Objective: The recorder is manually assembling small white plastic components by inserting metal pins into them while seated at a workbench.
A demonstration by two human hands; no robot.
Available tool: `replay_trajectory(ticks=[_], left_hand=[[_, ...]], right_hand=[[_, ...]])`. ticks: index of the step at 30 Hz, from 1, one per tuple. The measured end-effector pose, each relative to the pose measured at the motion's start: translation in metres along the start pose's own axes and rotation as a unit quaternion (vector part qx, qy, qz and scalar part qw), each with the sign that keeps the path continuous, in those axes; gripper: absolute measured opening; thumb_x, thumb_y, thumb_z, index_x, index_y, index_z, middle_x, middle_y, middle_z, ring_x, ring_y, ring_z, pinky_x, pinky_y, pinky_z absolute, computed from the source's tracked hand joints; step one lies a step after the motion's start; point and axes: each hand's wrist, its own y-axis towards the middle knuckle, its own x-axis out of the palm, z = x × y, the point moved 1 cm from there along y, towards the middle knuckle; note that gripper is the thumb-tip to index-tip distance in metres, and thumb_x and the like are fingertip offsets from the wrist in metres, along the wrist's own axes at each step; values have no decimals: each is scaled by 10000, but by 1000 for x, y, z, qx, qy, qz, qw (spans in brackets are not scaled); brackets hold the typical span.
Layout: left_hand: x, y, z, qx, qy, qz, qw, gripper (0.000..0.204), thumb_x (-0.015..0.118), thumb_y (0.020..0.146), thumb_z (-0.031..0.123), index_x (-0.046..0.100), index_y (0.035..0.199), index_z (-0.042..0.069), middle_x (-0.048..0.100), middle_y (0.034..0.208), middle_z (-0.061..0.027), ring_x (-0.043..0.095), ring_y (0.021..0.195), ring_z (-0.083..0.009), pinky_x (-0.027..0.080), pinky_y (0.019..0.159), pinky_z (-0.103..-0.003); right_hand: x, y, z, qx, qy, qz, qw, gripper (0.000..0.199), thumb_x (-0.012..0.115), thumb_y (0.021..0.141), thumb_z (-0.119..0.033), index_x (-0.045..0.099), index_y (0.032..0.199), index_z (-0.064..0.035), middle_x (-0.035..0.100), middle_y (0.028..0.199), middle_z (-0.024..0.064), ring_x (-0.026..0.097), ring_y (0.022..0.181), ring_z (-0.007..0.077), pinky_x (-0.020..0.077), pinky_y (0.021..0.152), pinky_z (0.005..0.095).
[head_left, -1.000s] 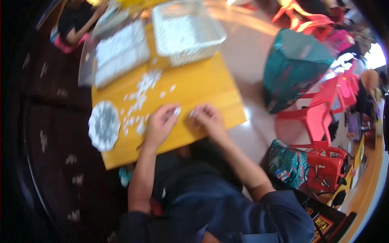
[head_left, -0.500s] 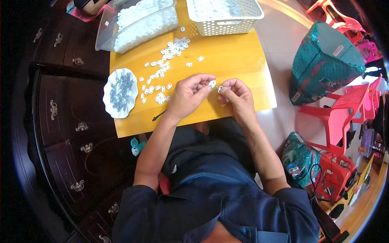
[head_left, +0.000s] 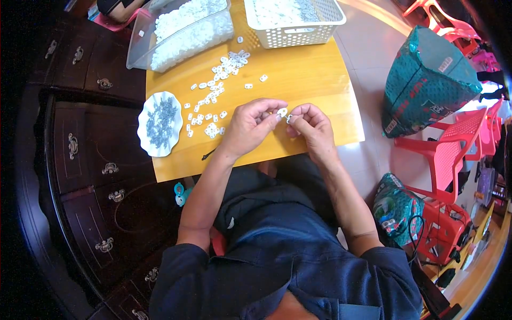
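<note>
Over the table, my left hand (head_left: 250,128) pinches a small white oval plastic piece (head_left: 282,112) between thumb and forefinger. Close beside it, my right hand (head_left: 313,126) is closed on a small white ring-like piece (head_left: 289,119), too small to make out fully. The two pieces are almost touching; whether they meet cannot be told. Left of my hands, many similar white two-holed pieces (head_left: 214,93) lie scattered on the yellow table (head_left: 309,80). A white scalloped dish (head_left: 143,128) at the table's left holds small dark grey parts (head_left: 162,121).
A clear bin (head_left: 140,50) and a white perforated basket (head_left: 298,37), both full of white pieces, stand at the far edge. Dark drawers (head_left: 85,160) line the left. On the right are a green sack (head_left: 426,85) and red plastic chairs (head_left: 445,154).
My left hand has moved slightly right, bringing its white oval piece closer to the piece in my right hand. At the far left, a person's arm shows more.
</note>
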Motion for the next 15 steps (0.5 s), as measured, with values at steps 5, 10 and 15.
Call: replay_trajectory(ticks=[5, 10, 15], left_hand=[[-3, -1, 1, -3, 37, -31, 999, 255, 652, 943, 50, 673, 1193, 5, 676, 941, -14, 596, 769, -57, 504, 690, -216], [1, -2, 1, 0, -4, -13, 1000, 241, 645, 929, 34, 692, 1163, 4, 657, 888, 0, 573, 722, -48, 483, 660, -207], [2, -2, -1, -20, -38, -20, 999, 252, 640, 939, 36, 680, 1185, -3, 661, 893, -6, 591, 746, -55, 499, 673, -210]], right_hand=[[1, 0, -1, -3, 2, 7, 1000, 64, 638, 935, -59, 603, 977, -25, 650, 805, 20, 599, 698, 70, 486, 649, 221], [1, 0, -2, 0, -3, 5, 1000, 60, 631, 930, -54, 602, 973, -24, 650, 801, 20, 594, 693, 71, 483, 648, 220], [2, -2, -4, 2, 0, -1, 1000, 54, 623, 927, -56, 603, 969, -28, 644, 797, 16, 588, 695, 70, 478, 649, 225]])
